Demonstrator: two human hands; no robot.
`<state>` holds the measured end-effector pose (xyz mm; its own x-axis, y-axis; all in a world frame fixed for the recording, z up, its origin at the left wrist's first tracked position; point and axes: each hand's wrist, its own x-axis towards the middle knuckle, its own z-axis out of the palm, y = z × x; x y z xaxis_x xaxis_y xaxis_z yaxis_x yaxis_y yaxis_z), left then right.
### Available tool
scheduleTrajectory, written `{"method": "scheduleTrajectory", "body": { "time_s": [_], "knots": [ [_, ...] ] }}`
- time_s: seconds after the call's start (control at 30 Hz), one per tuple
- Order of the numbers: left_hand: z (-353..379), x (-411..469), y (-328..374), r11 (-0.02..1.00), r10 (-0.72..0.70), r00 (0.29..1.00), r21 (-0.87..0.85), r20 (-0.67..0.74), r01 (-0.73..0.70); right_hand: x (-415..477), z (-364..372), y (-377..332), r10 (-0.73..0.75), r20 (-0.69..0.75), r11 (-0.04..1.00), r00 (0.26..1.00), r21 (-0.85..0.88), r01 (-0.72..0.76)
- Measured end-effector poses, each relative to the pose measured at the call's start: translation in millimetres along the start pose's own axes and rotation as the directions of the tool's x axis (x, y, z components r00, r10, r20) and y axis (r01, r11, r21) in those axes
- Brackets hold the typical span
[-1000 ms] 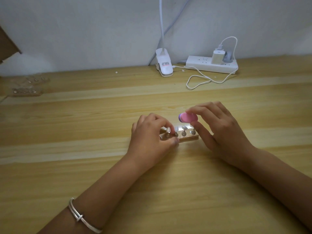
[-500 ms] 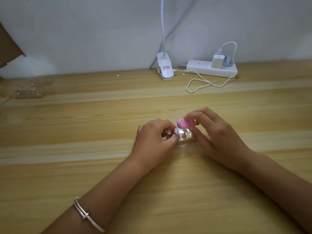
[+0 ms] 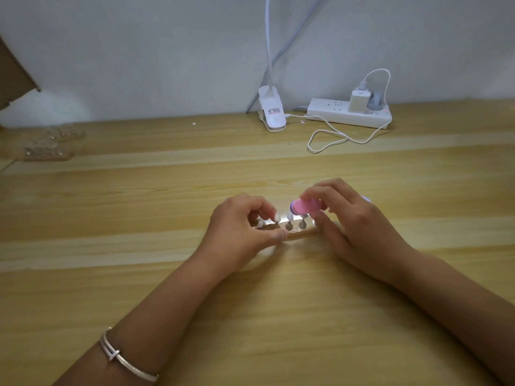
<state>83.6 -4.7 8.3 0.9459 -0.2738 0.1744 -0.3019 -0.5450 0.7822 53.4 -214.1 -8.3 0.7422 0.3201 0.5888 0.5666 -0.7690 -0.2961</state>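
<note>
1. Your left hand (image 3: 242, 227) pinches the left part of the clear stand (image 3: 302, 234), thumb at its near edge and curled fingers at its far side, steadying it on the desk (image 3: 250, 316).
2. Your right hand (image 3: 354, 218) pinches the pink capsule-shaped tool (image 3: 305, 206) between thumb and fingertips. Its purple end points towards your left hand, just above the stand's pegs and their white tips (image 3: 289, 217).
3. By my judgement, the stand is light, stiff and slick, so it could slide or tip. Hold its base edges, never the pegs. The tips look easily knocked off. Grip the tool round its middle.
4. Compared with a second ago, the tool sits lower, nearer the pegs, and your hands have drawn closer together.
5. Farther out lie similar stands (image 3: 46, 153) at far left, and a lamp clip (image 3: 271, 115) and power strip (image 3: 334, 114) by the wall.
</note>
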Motion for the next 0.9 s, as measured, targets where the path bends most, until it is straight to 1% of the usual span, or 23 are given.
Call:
{"method": "scheduleTrajectory", "body": {
  "time_s": [0.07, 0.17, 0.43, 0.57, 0.67, 0.73, 0.83, 0.9],
  "knots": [
    [0, 0, 1, 1.0, -0.002, 1.0, -0.023, 0.024, 0.002, 0, 0, 0, 0.001, 0.0, 1.0, 1.0, 0.005, -0.001],
    [-1, 0, -2, 0.998, -0.005, 1.0, -0.057, -0.002, 0.005, 0, -1, 0, -0.007, 0.002, 1.0, 1.0, 0.01, 0.007],
    [-1, -2, 1, 1.0, 0.015, 0.999, 0.02, -0.047, -0.014, 1, -2, -2, -0.005, 0.006, 1.0, 1.0, 0.018, 0.005],
    [-3, -1, 0, 1.0, -0.006, 1.0, -0.03, -0.026, 0.005, 1, -2, -2, -0.009, 0.006, 1.0, 1.0, 0.016, 0.009],
    [-4, -1, 0, 1.0, -0.007, 1.0, -0.03, -0.007, 0.007, 0, -2, -2, -0.005, 0.006, 1.0, 1.0, 0.018, 0.005],
    [-3, -2, 2, 1.0, 0.01, 1.0, 0.003, -0.005, -0.01, 0, -1, -2, 0.004, 0.015, 1.0, 1.0, 0.025, -0.004],
    [3, -4, 6, 0.993, 0.033, 0.999, 0.114, 0.024, -0.035, -1, -1, -2, 0.022, 0.024, 0.997, 0.999, 0.077, -0.024],
    [8, -4, 10, 0.995, 0.04, 0.999, 0.095, 0.029, -0.043, 0, 0, -2, 0.069, 0.028, 0.989, 0.997, 0.13, -0.072]
  ]
}}
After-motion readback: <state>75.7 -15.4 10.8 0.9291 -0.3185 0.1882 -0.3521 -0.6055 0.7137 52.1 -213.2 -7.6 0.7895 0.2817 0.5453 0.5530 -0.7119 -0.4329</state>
